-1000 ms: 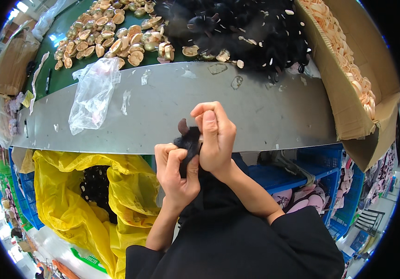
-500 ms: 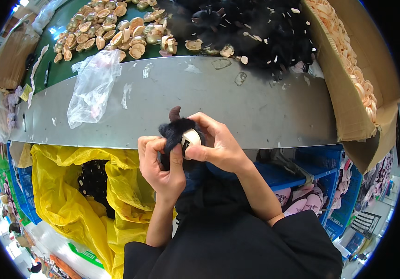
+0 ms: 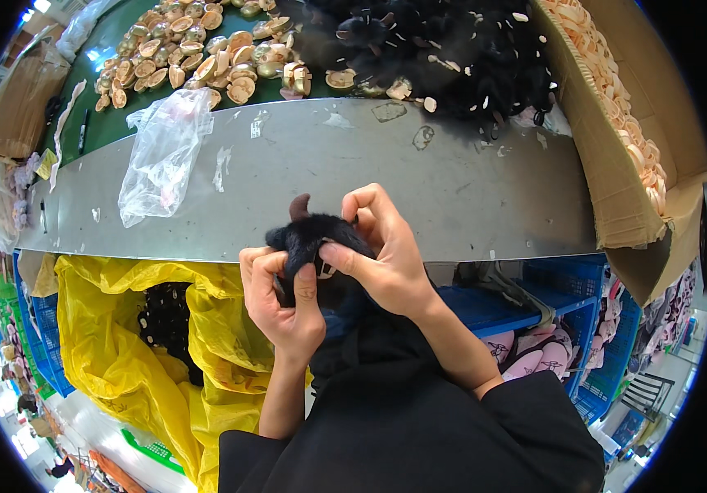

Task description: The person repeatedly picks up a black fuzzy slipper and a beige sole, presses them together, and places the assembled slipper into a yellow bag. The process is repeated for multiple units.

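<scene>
Just past the near edge of the metal worktop, I hold a small black plush piece [image 3: 314, 233] with a curved brown horn [image 3: 298, 206] sticking up from it. My left hand [image 3: 286, 300] is closed, pinching the plush along its left side between thumb and fingers. On the other side my right hand [image 3: 390, 267] grips the fabric, thumb on the near face and bent fingers behind. A little of something pale shows under the plush between my hands; most of it is hidden by the black fabric.
Gold-backed shell halves [image 3: 160, 57] and a heap of black plush pieces [image 3: 444, 57] lie at the back. A cardboard box [image 3: 596, 156] of pale curved pieces stands right. A clear plastic bag [image 3: 165, 156] rests on the metal worktop [image 3: 436, 189]; a yellow bag [image 3: 115, 353] sits lower left.
The pale curved part that showed in the plush's opening is now mostly covered by black fabric. My right hand has shifted its grip, with its fingers higher; my left has moved slightly left.
</scene>
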